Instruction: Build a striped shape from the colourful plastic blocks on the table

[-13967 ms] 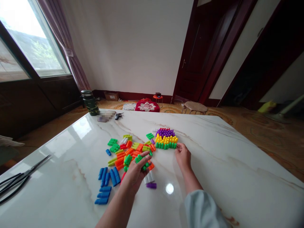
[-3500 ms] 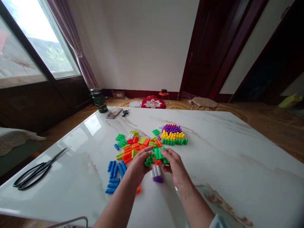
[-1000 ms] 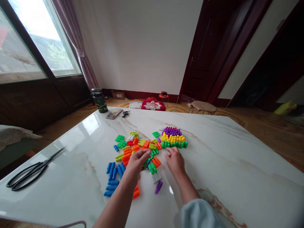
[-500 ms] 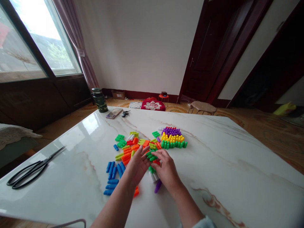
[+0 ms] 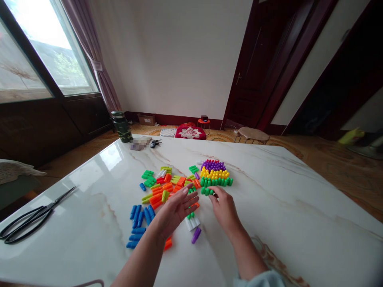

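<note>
My right hand (image 5: 225,207) pinches a green bullet-shaped plastic block piece (image 5: 206,191) with several rounded ends. That piece is at the near edge of the upright rows of blocks: a green row (image 5: 220,182) in front, then yellow (image 5: 214,173), purple (image 5: 213,165) and red tips (image 5: 213,161) behind. My left hand (image 5: 176,207) is open, palm turned up and fingers apart, with nothing in it. It hovers over loose orange blocks (image 5: 155,200) and hides some of them. White blocks (image 5: 193,223) and a purple block (image 5: 196,235) lie between my forearms.
Blue blocks (image 5: 137,233) lie left of my left forearm. Black-handled scissors (image 5: 38,217) rest at the table's left. A camouflage flask (image 5: 122,126), a blurred flat object (image 5: 140,143) and keys (image 5: 154,143) stand near the far left edge of the marble-patterned table (image 5: 269,191).
My right hand has moved right, away from my left palm, carrying the green block piece to the upright rows. My left hand has let go of it and opened flatter.
</note>
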A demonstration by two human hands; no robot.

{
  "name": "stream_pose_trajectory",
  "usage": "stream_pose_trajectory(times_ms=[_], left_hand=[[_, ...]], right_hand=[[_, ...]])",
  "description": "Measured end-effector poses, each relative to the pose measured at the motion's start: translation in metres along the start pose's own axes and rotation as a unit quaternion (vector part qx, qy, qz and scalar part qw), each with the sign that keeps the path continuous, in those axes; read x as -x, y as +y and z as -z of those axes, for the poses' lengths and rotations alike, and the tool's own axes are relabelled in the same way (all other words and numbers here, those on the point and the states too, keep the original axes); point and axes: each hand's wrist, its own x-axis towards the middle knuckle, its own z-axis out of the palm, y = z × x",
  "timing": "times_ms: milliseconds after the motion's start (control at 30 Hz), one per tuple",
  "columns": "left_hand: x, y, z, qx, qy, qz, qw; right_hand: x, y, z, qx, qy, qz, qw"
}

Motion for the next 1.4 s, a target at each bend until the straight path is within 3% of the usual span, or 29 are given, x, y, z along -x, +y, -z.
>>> stream_pose_trajectory(times_ms=[133,300,433,567,833,1400], left_hand=[[-0.001,0.002,-0.001,-0.024,0.028,-0.002,0.999],[-0.004,0.002,0.002,-0.056,0.062,-0.003,0.997],[-0.005,0.003,0.006,-0.067,0.064,-0.009,0.996],[-0.005,0.003,0.006,-0.078,0.077,-0.02,0.994],[-0.005,0.003,0.006,-0.085,0.082,-0.024,0.993],[-0.007,0.002,0.009,-0.09,0.088,-0.028,0.992]], right_hand=[[-0.011,0.036,0.01,0.086,0.017,-0.089,0.992],[-0.019,0.057,0.003,0.137,0.003,-0.103,0.985],[-0.021,0.057,-0.004,0.106,0.035,-0.089,0.99],[-0.017,0.053,0.003,0.103,0.082,-0.115,0.985],[-0.014,0.051,0.001,0.134,0.004,-0.115,0.984],[-0.017,0.038,-0.006,0.169,-0.029,-0.091,0.981]])
